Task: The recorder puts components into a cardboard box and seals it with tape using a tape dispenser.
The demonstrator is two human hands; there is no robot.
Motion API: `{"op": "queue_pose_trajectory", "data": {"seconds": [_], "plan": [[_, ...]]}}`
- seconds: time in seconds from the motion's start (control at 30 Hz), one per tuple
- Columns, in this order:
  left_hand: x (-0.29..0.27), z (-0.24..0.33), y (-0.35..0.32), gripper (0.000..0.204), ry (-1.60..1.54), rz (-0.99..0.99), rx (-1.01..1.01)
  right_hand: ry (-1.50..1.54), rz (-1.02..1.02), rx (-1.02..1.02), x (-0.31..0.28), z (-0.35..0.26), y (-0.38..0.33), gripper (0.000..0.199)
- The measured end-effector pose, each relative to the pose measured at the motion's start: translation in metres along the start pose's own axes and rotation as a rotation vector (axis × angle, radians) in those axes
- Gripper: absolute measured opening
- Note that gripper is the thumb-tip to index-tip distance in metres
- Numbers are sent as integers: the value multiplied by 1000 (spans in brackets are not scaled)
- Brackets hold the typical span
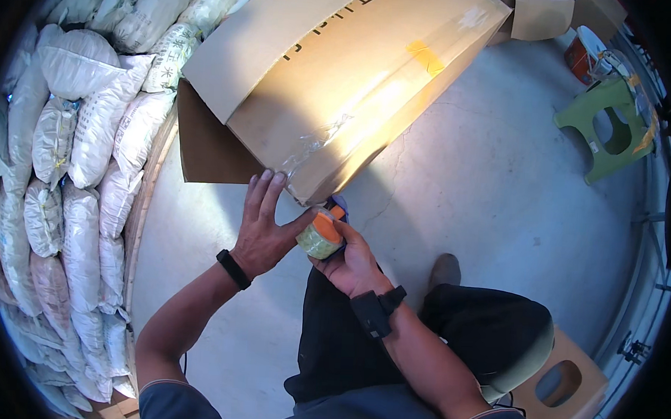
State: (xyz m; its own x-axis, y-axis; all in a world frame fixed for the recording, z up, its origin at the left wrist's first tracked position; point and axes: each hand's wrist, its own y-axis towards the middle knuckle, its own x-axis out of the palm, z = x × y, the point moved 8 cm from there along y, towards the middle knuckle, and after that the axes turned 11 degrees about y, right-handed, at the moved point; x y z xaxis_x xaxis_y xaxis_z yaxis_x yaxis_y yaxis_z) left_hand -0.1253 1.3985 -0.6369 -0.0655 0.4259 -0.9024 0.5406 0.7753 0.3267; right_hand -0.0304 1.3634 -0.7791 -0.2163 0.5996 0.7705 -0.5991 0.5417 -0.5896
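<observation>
Your right hand (352, 259) grips the tape roll (319, 237) just below the box (341, 82) corner; left hand (264, 225) fingers lie flat, open, on the tape.

Grey concrete floor (494, 179), sunlit patch; stacked white sacks (84, 138) left; green plastic stool (612, 124) right.

hands (304, 242) taping cardboard box (334, 75), tape dispenser (321, 235)
</observation>
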Motion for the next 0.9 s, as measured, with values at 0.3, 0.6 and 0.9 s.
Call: {"op": "queue_pose_trajectory", "data": {"seconds": [0.3,0.6,0.9], "plan": [[-4,-5,-2,59,-90,135,16,57,58,-64,10,6,-21,39],[-3,-8,7,72,-56,134,-24,86,127,-73,24,8,-29,31],[0,-8,3,73,-64,170,-33,70,121,-81,26,19,-35,32]]}}
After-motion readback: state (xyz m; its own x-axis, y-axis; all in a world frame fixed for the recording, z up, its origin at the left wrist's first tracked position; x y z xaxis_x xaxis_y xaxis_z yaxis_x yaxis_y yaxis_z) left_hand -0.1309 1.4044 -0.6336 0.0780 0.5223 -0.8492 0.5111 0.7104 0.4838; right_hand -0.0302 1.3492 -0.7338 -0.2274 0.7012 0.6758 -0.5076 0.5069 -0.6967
